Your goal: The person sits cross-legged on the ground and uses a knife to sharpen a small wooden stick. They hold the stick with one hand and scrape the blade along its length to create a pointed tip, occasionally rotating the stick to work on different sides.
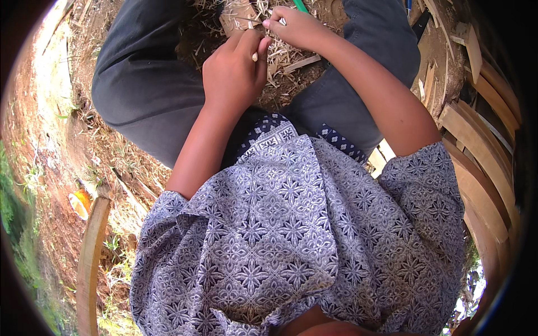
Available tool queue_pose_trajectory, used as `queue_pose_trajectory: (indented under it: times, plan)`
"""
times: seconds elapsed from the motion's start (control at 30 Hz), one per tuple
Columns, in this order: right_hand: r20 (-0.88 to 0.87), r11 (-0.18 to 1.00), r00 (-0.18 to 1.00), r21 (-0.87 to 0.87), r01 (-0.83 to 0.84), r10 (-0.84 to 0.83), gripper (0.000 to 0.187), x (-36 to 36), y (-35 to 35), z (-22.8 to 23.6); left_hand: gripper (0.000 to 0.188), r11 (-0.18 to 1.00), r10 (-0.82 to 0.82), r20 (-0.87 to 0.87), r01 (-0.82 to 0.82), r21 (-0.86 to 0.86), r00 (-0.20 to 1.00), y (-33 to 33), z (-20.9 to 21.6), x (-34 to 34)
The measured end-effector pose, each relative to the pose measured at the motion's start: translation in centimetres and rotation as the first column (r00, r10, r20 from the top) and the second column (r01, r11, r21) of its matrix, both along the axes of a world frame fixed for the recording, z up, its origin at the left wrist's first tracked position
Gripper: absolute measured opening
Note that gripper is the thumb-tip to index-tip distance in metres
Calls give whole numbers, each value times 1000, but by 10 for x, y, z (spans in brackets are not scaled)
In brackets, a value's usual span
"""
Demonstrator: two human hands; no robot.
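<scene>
My left hand is closed, with its back toward me. Between its thumb and fingers shows the pale end of a thin wooden stick. Just beyond it and to the right, my right hand is also closed. A small whitish piece shows at its fingers, but its kind is too small to tell. A thin dark strip runs from near my right fingertips to the left; I cannot tell whether it is a blade or a sliver. Below the hands lie pale wood shavings.
My bent legs in dark trousers frame the work spot on the ground. A flat wooden piece and a green object lie at the far edge. Curved boards are stacked at right; another board and an orange object are at left.
</scene>
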State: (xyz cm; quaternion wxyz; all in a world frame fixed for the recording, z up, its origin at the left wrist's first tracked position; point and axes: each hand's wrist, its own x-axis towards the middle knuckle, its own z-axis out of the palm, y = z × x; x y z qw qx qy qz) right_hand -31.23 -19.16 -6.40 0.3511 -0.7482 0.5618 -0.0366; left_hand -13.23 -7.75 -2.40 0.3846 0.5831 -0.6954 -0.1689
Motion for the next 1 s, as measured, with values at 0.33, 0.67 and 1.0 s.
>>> queue_pose_trajectory:
  times: [0.33,0.67,1.0]
  plan:
    - [-97,995,995,-98,-11,2,28,16,-4,-4,14,1000,-3,39,3,-14,999,-3,-4,-5]
    - [-155,998,985,14,-67,69,36,13,-24,-20,25,998,58,-33,-58,-6,998,-15,-16,4]
    - [218,874,940,468,134,-261,51,0,12,-9,30,976,196,-286,-158,152,938,-65,-9,44]
